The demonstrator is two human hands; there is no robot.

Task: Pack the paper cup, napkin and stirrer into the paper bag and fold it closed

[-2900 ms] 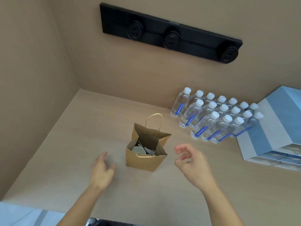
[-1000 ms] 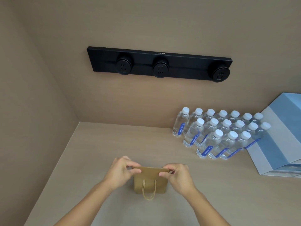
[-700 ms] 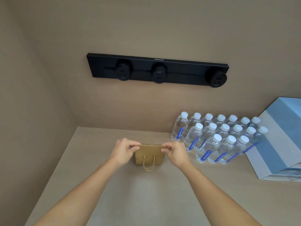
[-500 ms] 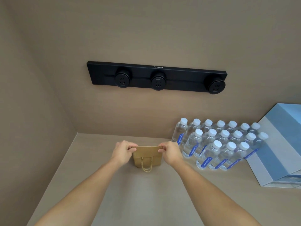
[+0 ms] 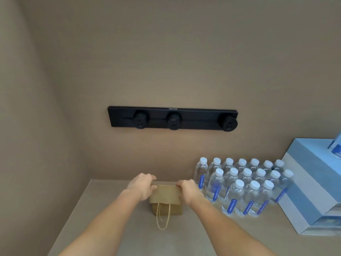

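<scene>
The fingers (image 5: 147, 177) of the left hand (image 5: 141, 186) curl narrowly over the left end of the paper bag's (image 5: 167, 198) folded top, and the right hand (image 5: 188, 191) clamps the right end the same way. The bag stands on the worktop (image 5: 129, 228) at the middle of the view, its top flap turned down toward the person and its rope handle (image 5: 162, 218) hanging at 6 o'clock onto the surface. What is inside the bag cannot be seen. A cluster of water bottles (image 5: 243, 187) stands at 3 o'clock of the bag, just beside the right hand, with stacked blue boxes (image 5: 311, 183) beyond them. A black socket strip (image 5: 172, 119) sits on the wall at 12 o'clock.
</scene>
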